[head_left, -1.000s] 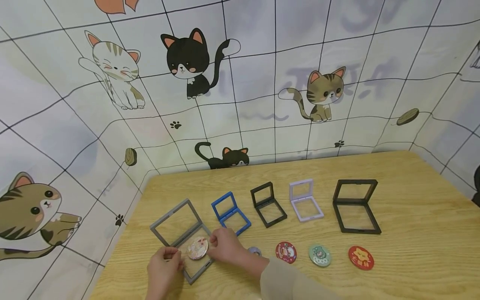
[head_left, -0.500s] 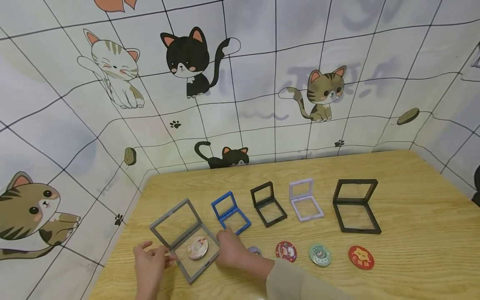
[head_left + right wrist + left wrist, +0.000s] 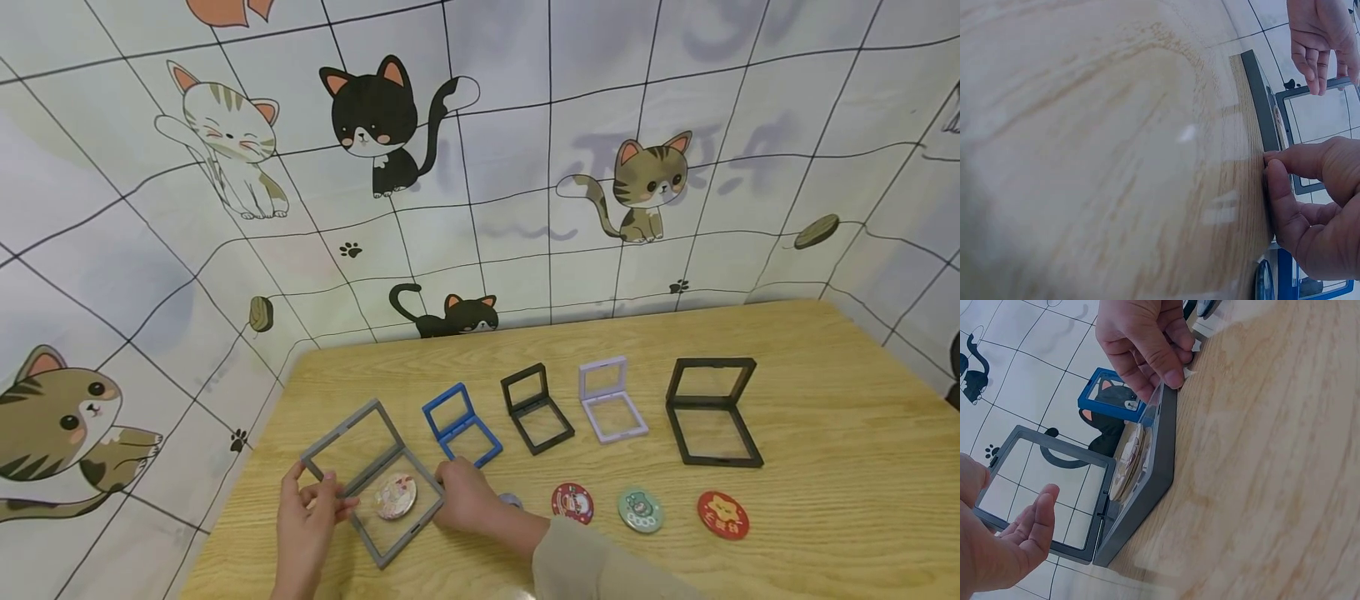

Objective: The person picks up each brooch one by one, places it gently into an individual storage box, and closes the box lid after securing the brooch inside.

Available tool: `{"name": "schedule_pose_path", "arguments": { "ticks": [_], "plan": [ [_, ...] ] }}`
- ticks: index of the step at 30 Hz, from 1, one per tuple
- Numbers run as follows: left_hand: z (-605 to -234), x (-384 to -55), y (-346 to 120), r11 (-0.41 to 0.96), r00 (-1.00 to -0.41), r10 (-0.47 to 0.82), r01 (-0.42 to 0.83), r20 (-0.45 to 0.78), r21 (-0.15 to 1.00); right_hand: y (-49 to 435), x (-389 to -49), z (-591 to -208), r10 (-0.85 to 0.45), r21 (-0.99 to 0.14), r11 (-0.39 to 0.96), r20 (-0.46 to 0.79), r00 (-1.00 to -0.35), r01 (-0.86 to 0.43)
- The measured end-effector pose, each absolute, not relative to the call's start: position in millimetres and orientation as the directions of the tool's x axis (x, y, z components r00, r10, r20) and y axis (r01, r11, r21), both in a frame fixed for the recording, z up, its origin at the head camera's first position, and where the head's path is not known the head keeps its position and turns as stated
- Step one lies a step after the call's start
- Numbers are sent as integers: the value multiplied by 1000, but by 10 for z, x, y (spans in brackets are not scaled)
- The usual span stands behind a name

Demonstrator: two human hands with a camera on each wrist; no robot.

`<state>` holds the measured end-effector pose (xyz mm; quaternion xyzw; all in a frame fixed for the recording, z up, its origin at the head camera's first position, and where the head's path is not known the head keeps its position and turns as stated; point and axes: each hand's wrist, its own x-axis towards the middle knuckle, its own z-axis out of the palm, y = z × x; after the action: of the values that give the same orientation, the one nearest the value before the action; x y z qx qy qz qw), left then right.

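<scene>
A large grey hinged display frame (image 3: 408, 537) stands unfolded on the table, its lid tilted up at the back. A round, pale patterned badge (image 3: 395, 496) lies on the clear film of its lower half; the left wrist view shows the badge edge-on (image 3: 1127, 464). My right hand (image 3: 468, 498) pinches the right corner of the lower half between thumb and fingers (image 3: 1282, 181). My left hand (image 3: 306, 518) is at the left edge of the raised lid, with fairly straight fingers (image 3: 1038, 525) in front of it. Whether it presses the lid is hard to tell.
Behind and to the right stand smaller unfolded frames: blue (image 3: 470, 442), black (image 3: 555, 429), lilac (image 3: 615, 417), and a larger black one (image 3: 712, 460). Badges lie in front: red (image 3: 572, 503), green (image 3: 641, 510), another red (image 3: 722, 514), and a partly hidden grey-blue one (image 3: 512, 501).
Both hands have left the badge. My right hand has shifted to the frame's right corner and pinches it. My left hand moved left off the badge, then up to the lid's edge.
</scene>
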<state>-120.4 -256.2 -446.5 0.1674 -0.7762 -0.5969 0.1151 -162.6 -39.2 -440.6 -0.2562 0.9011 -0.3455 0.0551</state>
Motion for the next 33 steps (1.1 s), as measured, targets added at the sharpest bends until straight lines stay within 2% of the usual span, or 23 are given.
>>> {"name": "schedule_pose_path", "arguments": {
  "ticks": [3, 7, 18, 25, 33],
  "plan": [
    [-4632, -1258, -2648, 250, -919, -392, -75, 30, 965, -391, -1629, -4401, -495, -663, 621, 80, -865, -417],
    [-4613, -1243, -2630, 278, -910, -413, -77, 47, 958, -402, -1623, -4398, -492, -679, 616, 64, -868, -399],
    [-4126, -1084, -2332, 300, -901, -434, -148, -3, 942, -408, -1638, -4442, -485, -690, 603, 83, -870, -402],
    [-4094, -1045, -2308, 291, -898, -437, -202, -58, 935, -408, -1641, -4454, -489, -686, 605, 80, -868, -404],
    [-4115, -987, -2259, 247, -896, -436, -202, -78, 948, -397, -1639, -4431, -497, -680, 602, 92, -863, -419]
  ]
}}
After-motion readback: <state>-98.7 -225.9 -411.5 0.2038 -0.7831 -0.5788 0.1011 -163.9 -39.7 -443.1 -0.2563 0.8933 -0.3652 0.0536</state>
